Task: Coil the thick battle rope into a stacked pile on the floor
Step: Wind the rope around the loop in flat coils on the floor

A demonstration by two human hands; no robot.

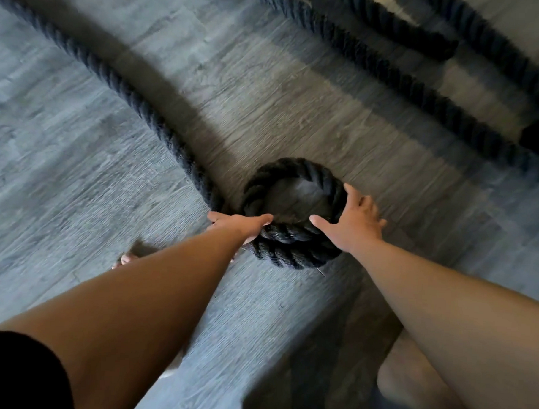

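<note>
Head view: our left grip [239, 224] clasps the battle rope [119, 86] entering the coil [291, 240], slack running far-left, while our right grip [355, 222] rests open on its right rim.

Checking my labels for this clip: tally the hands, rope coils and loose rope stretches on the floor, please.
Hands: 2, left hand and right hand
Rope coil: 1
Loose rope stretches: 4
Total: 7
</note>
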